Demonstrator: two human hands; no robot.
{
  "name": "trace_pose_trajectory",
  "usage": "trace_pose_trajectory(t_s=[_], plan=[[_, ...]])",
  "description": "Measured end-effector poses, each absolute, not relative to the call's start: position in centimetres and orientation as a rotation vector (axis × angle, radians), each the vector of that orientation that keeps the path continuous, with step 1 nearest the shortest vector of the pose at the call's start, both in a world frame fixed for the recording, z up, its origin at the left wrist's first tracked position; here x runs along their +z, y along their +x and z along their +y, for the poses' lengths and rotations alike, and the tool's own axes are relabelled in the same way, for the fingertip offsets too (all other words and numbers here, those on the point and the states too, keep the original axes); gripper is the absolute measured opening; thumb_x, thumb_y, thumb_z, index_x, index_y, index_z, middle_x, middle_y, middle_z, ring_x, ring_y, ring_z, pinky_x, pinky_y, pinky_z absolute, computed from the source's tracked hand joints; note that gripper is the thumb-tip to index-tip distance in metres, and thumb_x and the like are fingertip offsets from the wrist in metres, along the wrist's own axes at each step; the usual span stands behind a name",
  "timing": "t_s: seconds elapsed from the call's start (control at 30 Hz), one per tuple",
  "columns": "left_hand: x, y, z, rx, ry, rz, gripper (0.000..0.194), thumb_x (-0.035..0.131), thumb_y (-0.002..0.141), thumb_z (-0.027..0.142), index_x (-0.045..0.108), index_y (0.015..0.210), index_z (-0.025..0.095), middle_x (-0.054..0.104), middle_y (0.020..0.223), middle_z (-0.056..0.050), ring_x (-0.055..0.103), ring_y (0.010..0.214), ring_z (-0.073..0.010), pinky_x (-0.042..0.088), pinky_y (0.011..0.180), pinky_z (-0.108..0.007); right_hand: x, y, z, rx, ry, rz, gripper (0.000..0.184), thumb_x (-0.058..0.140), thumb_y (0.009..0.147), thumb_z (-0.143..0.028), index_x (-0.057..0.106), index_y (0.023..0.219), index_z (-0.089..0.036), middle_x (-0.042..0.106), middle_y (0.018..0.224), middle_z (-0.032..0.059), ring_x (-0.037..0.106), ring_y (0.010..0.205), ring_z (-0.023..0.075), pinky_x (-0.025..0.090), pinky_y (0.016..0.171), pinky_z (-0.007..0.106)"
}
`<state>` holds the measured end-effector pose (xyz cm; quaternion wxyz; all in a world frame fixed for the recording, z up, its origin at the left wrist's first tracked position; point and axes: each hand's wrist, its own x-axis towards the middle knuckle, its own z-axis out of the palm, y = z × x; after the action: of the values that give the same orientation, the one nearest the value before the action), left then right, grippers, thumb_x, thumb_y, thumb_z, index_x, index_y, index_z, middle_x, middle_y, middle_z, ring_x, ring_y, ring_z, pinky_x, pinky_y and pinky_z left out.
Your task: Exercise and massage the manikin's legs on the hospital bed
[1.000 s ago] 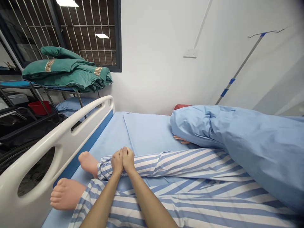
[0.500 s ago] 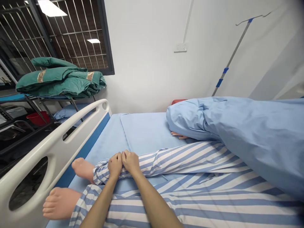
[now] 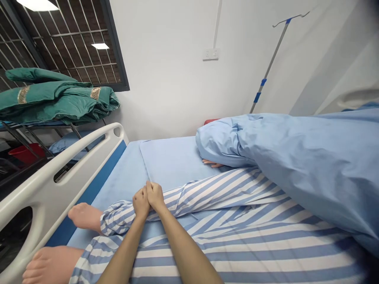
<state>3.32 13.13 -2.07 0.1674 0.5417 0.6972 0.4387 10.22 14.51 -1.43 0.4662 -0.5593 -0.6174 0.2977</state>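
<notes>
A figure in blue-and-white striped trousers lies on the bed, its bare feet toward the bed end. My left hand (image 3: 141,203) and my right hand (image 3: 155,195) lie side by side over the far striped trouser leg (image 3: 180,201), on the shin. Both hands are closed, fingers curled over the far side of the leg, where the fingertips are hidden. The hands touch each other. The far foot (image 3: 84,217) sticks out of its cuff; the near foot (image 3: 50,264) rests closer to me, and my forearms cross above the near trouser leg (image 3: 166,260).
A light blue quilt (image 3: 290,146) covers the upper body, with some fingers (image 3: 211,163) showing under its edge. The white bed end board (image 3: 74,157) rises at the left. Behind stand an IV pole (image 3: 271,63) and a rack with folded green bedding (image 3: 59,98).
The view has turned to the right, so the room shifts left. Both my hands have moved along the far shin, away from the foot, and stay closed over the leg.
</notes>
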Motion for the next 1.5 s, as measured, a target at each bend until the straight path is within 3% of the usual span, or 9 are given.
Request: trace_pose_trajectory(t_s=[0.43,0.63,0.83,1.23,1.5], plan=[[-2.5,1.7,14.5,0.961,1.594,2.112,0.042,0.031,0.085,0.033,0.061,0.062,0.016,0.064,0.063,-0.007,0.048,0.058,-0.0135,0.034,0.060,-0.025,-0.6,8.9,15.7,0.800,-1.636,-1.566,0.044,0.030,0.090,-0.034,0.067,0.073,-0.017,0.068,0.075,0.0088,0.059,0.068,0.0172,0.036,0.059,0.025],[-2.6,1.1,15.0,0.889,1.580,2.137,0.042,0.031,0.086,0.032,0.063,0.065,0.015,0.065,0.066,-0.010,0.051,0.060,-0.0148,0.034,0.059,-0.025,-0.7,8.5,16.4,0.869,-1.720,-1.582,0.042,0.030,0.089,-0.033,0.068,0.081,-0.015,0.068,0.085,0.0131,0.061,0.081,0.0211,0.040,0.069,0.027],[-2.7,1.0,15.2,0.864,1.579,2.182,0.043,0.029,0.086,0.031,0.065,0.069,0.014,0.066,0.073,-0.013,0.053,0.063,-0.0167,0.033,0.060,-0.027,-1.2,8.2,17.5,0.936,-1.729,-1.568,0.038,0.034,0.085,-0.031,0.068,0.081,-0.014,0.068,0.088,0.0147,0.061,0.082,0.0221,0.041,0.070,0.029],[-2.5,1.3,14.9,0.885,1.638,2.194,0.043,0.027,0.086,0.032,0.063,0.068,0.017,0.068,0.077,-0.012,0.053,0.067,-0.0173,0.032,0.064,-0.028,-2.2,8.2,18.3,0.930,-1.565,-1.572,0.035,0.034,0.084,-0.028,0.061,0.064,-0.017,0.062,0.066,0.0049,0.053,0.064,0.0144,0.034,0.058,0.023],[-2.2,1.9,14.8,0.794,1.638,2.209,0.038,0.035,0.080,0.035,0.054,0.052,0.019,0.059,0.058,-0.006,0.046,0.055,-0.0152,0.024,0.053,-0.026,0.7,12.4,16.5,0.692,-1.381,-1.745,0.038,0.038,0.086,-0.034,0.050,0.054,-0.017,0.044,0.052,-0.0032,0.035,0.052,0.0093,0.023,0.051,0.022]])
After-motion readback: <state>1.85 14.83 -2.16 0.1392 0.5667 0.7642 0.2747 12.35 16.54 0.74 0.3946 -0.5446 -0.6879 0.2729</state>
